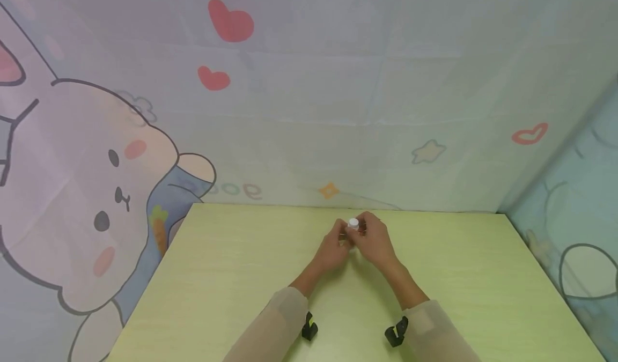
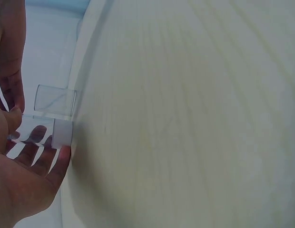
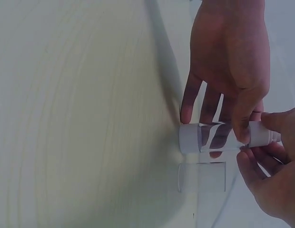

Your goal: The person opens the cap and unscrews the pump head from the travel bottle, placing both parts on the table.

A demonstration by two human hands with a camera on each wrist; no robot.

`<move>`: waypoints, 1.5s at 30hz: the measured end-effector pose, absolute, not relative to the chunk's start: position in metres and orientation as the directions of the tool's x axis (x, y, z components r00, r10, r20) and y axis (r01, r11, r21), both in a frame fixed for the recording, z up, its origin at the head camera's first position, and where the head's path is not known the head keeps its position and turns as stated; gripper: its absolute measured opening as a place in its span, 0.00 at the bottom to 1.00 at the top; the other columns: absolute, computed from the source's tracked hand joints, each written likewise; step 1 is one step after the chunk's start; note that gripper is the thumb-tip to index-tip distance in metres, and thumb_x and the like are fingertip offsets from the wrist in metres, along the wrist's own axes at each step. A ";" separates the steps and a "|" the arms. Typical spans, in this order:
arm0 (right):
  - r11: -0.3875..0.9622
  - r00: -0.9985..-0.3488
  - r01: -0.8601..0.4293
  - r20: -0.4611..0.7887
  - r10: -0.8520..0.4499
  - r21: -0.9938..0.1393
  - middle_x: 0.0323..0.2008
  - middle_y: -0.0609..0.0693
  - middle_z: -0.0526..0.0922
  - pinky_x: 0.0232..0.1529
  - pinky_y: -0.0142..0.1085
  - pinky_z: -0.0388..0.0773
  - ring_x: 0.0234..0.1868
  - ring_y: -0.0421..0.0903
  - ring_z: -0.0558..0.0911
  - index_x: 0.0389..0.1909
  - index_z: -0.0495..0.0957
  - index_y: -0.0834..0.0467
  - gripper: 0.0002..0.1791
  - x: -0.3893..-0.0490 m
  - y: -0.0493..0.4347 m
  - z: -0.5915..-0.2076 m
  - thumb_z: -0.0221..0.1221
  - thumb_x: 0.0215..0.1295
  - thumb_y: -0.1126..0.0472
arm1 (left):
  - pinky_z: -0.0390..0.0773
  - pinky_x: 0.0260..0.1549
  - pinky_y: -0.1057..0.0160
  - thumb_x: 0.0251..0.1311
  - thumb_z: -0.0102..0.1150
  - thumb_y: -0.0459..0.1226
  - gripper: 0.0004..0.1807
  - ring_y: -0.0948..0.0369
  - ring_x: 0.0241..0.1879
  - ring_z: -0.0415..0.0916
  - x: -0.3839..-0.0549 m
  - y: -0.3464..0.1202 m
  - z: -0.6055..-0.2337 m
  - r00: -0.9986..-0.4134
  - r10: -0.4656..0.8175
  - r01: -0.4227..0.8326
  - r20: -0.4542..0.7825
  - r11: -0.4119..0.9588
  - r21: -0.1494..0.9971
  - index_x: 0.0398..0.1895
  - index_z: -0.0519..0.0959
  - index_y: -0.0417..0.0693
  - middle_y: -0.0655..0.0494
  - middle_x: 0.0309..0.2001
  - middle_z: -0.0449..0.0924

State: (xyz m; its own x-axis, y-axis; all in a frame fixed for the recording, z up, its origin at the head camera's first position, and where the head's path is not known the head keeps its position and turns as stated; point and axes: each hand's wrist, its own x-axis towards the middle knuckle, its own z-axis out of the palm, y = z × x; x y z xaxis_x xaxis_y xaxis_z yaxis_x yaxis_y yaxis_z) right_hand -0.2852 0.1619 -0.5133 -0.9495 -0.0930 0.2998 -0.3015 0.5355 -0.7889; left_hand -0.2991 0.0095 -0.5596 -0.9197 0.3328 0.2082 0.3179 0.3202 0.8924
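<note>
A small clear bottle with a white base [image 3: 189, 138] stands upright, its base at or just above the tabletop. My left hand [image 1: 333, 249] holds the bottle's clear body, thumb on one side and fingers round the other. At its top is a white collar [image 3: 260, 133], where my right hand [image 1: 375, 244] pinches with thumb and fingers. The white tip [image 1: 354, 222] shows between both hands in the head view. Beside the bottle, a clear cylindrical cap [image 3: 202, 177] stands on the table, touched by neither hand; the hands hide it in the head view.
The pale wooden table [image 1: 232, 265] ends at a back edge just beyond the hands. A printed cloth [image 1: 309, 110] with hearts and a rabbit hangs behind it, and another cloth [image 1: 584, 201] hangs along the right side. Black wrist straps [image 1: 397, 332] show at both sleeves.
</note>
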 end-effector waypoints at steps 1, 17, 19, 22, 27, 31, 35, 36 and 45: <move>0.542 -0.950 -0.300 0.300 -0.091 -0.785 0.44 0.60 0.84 0.49 0.51 0.86 0.46 0.57 0.85 0.48 0.78 0.66 0.13 -0.285 0.162 -0.513 0.69 0.71 0.63 | 0.80 0.64 0.47 0.77 0.56 0.34 0.07 0.47 0.64 0.79 -0.299 0.010 -0.560 -0.919 0.334 0.320 0.211 0.318 0.892 0.51 0.69 0.48 0.45 0.61 0.82; 0.533 -0.939 -0.342 0.308 -0.156 -0.774 0.49 0.62 0.83 0.51 0.53 0.86 0.49 0.60 0.85 0.51 0.78 0.66 0.12 -0.287 0.168 -0.517 0.66 0.72 0.66 | 0.79 0.65 0.49 0.77 0.58 0.37 0.08 0.48 0.64 0.80 -0.300 0.010 -0.561 -0.923 0.318 0.318 0.218 0.307 0.897 0.51 0.70 0.48 0.46 0.60 0.82; 0.534 -0.937 -0.347 0.309 -0.164 -0.771 0.49 0.61 0.83 0.51 0.53 0.86 0.50 0.60 0.85 0.51 0.78 0.66 0.12 -0.287 0.169 -0.516 0.66 0.72 0.66 | 0.78 0.65 0.50 0.77 0.58 0.37 0.08 0.49 0.64 0.80 -0.301 0.010 -0.562 -0.923 0.319 0.315 0.214 0.311 0.897 0.52 0.70 0.49 0.47 0.59 0.83; 0.528 -0.934 -0.357 0.314 -0.172 -0.771 0.50 0.62 0.82 0.53 0.52 0.86 0.51 0.60 0.84 0.51 0.78 0.66 0.12 -0.288 0.170 -0.516 0.67 0.72 0.67 | 0.78 0.65 0.50 0.77 0.58 0.37 0.09 0.49 0.64 0.79 -0.301 0.010 -0.561 -0.923 0.319 0.315 0.214 0.310 0.897 0.52 0.70 0.48 0.48 0.59 0.82; 0.512 -0.932 -0.363 0.316 -0.180 -0.779 0.50 0.62 0.80 0.54 0.53 0.85 0.51 0.61 0.83 0.52 0.79 0.67 0.13 -0.289 0.170 -0.516 0.67 0.72 0.68 | 0.78 0.66 0.51 0.77 0.58 0.37 0.09 0.50 0.65 0.79 -0.300 0.010 -0.560 -0.923 0.317 0.317 0.217 0.309 0.897 0.52 0.70 0.48 0.48 0.59 0.82; 0.512 -0.931 -0.365 0.314 -0.187 -0.777 0.49 0.62 0.81 0.54 0.53 0.85 0.51 0.60 0.84 0.52 0.79 0.67 0.12 -0.290 0.171 -0.517 0.67 0.72 0.67 | 0.78 0.66 0.52 0.77 0.58 0.36 0.09 0.49 0.65 0.79 -0.300 0.010 -0.561 -0.923 0.319 0.314 0.215 0.303 0.900 0.52 0.70 0.48 0.48 0.59 0.82; 0.505 -0.923 -0.384 0.326 -0.204 -0.773 0.49 0.62 0.81 0.53 0.53 0.86 0.50 0.61 0.84 0.53 0.79 0.68 0.13 -0.291 0.172 -0.518 0.66 0.72 0.68 | 0.78 0.66 0.52 0.77 0.59 0.37 0.09 0.50 0.65 0.79 -0.300 0.009 -0.562 -0.925 0.319 0.306 0.208 0.298 0.904 0.52 0.70 0.48 0.48 0.58 0.82; 0.502 -0.921 -0.390 0.329 -0.209 -0.772 0.48 0.62 0.81 0.53 0.53 0.86 0.50 0.61 0.84 0.53 0.79 0.68 0.13 -0.291 0.172 -0.518 0.66 0.72 0.68 | 0.77 0.66 0.52 0.76 0.59 0.37 0.09 0.50 0.65 0.79 -0.300 0.009 -0.562 -0.925 0.318 0.305 0.207 0.298 0.904 0.52 0.70 0.48 0.48 0.58 0.82; 0.501 -0.909 -0.416 0.343 -0.236 -0.759 0.48 0.62 0.80 0.53 0.53 0.86 0.50 0.61 0.84 0.54 0.78 0.68 0.13 -0.293 0.174 -0.521 0.65 0.73 0.68 | 0.77 0.66 0.48 0.78 0.59 0.40 0.09 0.49 0.65 0.79 -0.301 0.009 -0.563 -0.922 0.324 0.312 0.211 0.301 0.901 0.52 0.70 0.50 0.50 0.57 0.82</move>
